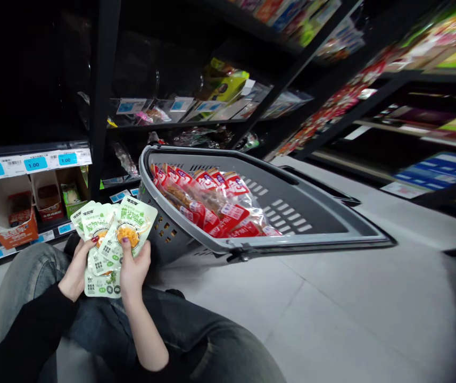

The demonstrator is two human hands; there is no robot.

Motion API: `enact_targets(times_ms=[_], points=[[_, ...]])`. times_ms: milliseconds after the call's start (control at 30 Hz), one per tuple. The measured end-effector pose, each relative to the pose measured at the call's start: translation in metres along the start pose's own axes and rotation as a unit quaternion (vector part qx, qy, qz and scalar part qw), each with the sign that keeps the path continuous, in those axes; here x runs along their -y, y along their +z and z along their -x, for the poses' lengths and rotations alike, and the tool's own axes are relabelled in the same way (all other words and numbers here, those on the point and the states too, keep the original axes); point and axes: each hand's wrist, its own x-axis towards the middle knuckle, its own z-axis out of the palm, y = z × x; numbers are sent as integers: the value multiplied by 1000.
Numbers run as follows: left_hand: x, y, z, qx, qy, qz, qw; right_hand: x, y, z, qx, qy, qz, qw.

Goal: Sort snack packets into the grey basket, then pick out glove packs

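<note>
Several pale green snack packets (110, 250) are fanned out above my lap, each printed with a round picture of orange food. My left hand (76, 266) grips the packets at their left side, thumb pressed on the front. On the right side, my right hand (135, 271) is closed on the frontmost packet with its thumb over the picture. A grey shopping basket (315, 205) stands just right of my hands, apart from them. Inside it lie several clear and red snack bags (212, 199).
Dark shelves (104, 69) rise in front, with blue price labels (35, 163) along their edges. Opened cardboard boxes (12, 213) of snacks stand low at the left. More stocked shelves (427, 106) run along the right, blurred. Pale floor tiles (311, 308) extend beside my legs.
</note>
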Motion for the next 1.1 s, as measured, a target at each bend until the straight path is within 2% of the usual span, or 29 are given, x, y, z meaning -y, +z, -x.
enact_targets(times_ms=[100, 267, 400, 533, 700, 800, 933, 1100], points=[[1, -1, 0, -13, 13, -20, 1000, -1, 1, 1, -3, 3, -7, 1000], [-1, -3, -1, -23, 2, -3, 1000, 2, 0, 2, 73, -7, -24, 997], [-6, -6, -5, -20, 8, -5, 1000, 10, -1, 1, 110, 17, -67, 992], [-6, -7, -7, -43, 35, -12, 998, 10, -2, 0, 100, 24, -90, 991], [-3, -6, -4, -2, 23, -15, 1000, 5, -3, 1, 95, -20, -5, 995], [-4, -6, -5, -12, 20, -13, 1000, 5, -1, 2, 111, -7, -32, 993], [-5, -6, -6, -31, 31, -7, 999, 8, 0, 3, 51, 7, -88, 995], [-7, -7, -9, -44, 44, -15, 998, 22, -9, 6, 45, -75, -27, 996]])
